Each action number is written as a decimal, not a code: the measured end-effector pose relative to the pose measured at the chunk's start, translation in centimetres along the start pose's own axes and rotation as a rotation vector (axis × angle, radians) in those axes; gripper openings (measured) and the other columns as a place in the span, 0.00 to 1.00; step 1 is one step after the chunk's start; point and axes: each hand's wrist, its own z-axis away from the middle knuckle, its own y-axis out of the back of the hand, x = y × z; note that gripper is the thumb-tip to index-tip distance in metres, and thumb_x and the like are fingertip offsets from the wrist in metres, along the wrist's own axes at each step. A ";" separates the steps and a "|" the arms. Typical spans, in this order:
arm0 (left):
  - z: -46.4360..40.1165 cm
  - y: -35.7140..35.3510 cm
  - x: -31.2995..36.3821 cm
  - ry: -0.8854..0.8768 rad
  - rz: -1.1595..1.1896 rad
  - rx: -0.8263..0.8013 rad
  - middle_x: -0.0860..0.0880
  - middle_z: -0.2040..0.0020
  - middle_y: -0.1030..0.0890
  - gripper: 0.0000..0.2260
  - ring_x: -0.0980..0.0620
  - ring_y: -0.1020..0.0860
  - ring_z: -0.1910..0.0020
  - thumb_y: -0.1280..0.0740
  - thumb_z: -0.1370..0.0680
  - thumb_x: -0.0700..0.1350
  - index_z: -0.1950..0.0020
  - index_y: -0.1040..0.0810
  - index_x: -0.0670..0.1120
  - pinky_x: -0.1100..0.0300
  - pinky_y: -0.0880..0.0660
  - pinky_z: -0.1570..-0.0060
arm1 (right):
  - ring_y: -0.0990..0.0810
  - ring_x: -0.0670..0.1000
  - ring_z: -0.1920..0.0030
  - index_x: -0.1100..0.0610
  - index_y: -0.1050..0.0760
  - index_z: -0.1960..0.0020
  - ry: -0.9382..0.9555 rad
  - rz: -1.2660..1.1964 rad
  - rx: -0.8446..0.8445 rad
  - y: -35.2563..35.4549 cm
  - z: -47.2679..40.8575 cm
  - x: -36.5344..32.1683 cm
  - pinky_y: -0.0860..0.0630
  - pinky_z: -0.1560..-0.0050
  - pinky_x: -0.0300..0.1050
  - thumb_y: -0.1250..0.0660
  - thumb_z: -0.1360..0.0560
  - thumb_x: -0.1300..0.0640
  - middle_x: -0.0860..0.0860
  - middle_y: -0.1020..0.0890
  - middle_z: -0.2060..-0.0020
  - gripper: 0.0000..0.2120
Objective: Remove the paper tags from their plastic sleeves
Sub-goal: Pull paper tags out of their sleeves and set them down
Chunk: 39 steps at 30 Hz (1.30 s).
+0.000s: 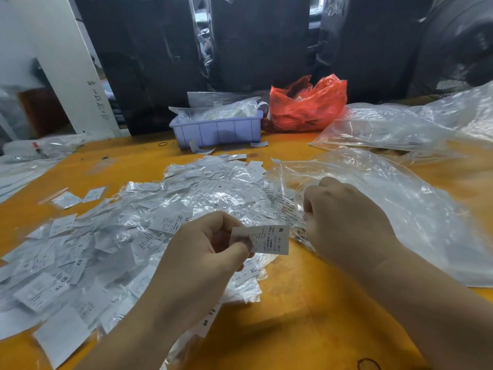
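Note:
My left hand [205, 252] pinches a white paper tag [269, 240] marked M between thumb and forefinger, held just above the orange table [306, 311]. My right hand [344, 222], to its right, grips a clear plastic sleeve [289, 209] with black print. The tag looks free of the sleeve. A wide heap of sleeved and loose tags [128, 236] covers the table to the left and behind both hands.
A large clear plastic bag [416, 209] lies to the right under my right forearm, with more clear bags [400, 126] behind it. A lilac plastic bin [217, 130] and a red plastic bag [306, 105] stand at the back. Black rubber bands [162, 143] lie on the table.

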 end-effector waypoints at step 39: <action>0.3 0.3 -0.1 -0.067 -0.019 0.108 0.53 0.66 0.19 0.15 0.57 0.23 0.74 0.39 0.21 0.38 0.58 0.19 0.55 0.66 0.29 0.73 | 0.21 0.54 0.71 0.50 0.23 0.50 0.157 -1.400 -0.205 -0.7 1.8 -2.4 0.25 0.70 0.44 0.28 0.33 0.60 0.59 0.18 0.66 0.13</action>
